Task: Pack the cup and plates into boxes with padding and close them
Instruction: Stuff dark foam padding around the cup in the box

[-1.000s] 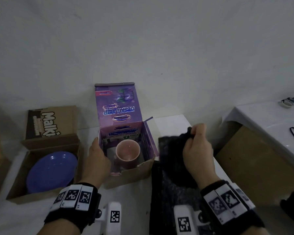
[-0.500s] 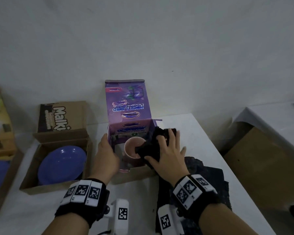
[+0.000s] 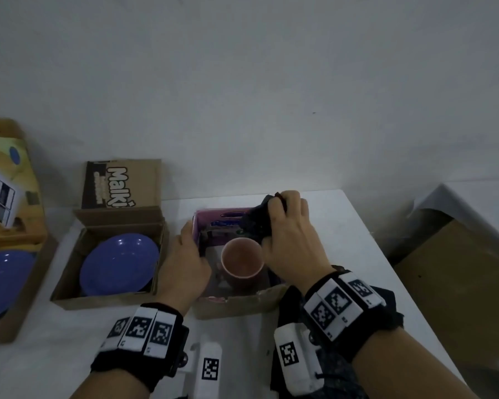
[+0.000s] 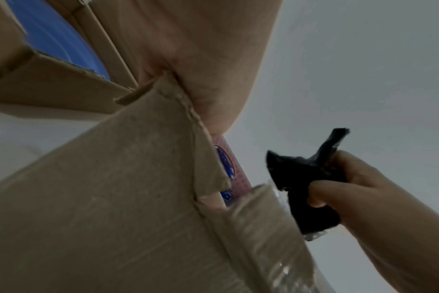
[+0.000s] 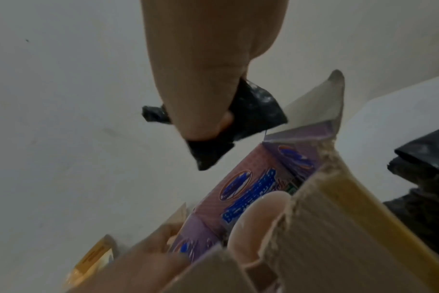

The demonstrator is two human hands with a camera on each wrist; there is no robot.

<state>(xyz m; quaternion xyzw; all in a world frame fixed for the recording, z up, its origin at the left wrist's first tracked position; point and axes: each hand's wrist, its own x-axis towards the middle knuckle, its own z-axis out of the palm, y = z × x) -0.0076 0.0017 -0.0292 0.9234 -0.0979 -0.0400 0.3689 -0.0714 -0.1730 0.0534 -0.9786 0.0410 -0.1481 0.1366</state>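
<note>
1. Pink cup [image 3: 242, 262] stood upright inside the purple-lined box [image 3: 239, 303] on the white surface [image 3: 343, 226], between the two hands.
2. Left hand [image 3: 185, 266] gripped the box's left wall, thumb inside the rim, just beside the cup.
3. Right hand [image 3: 291, 240] clutched a wad of black padding [image 3: 257, 224], held above the box's far right corner, close over the cup's rim.
4. More black padding [image 3: 386, 312] lay on the surface under the right wrist.
5. Blue plate [image 3: 118, 264] sat in the open brown box [image 3: 69, 272] left of the cup's box; another blue plate [image 3: 3, 283] lay in a box at the far left.
</note>
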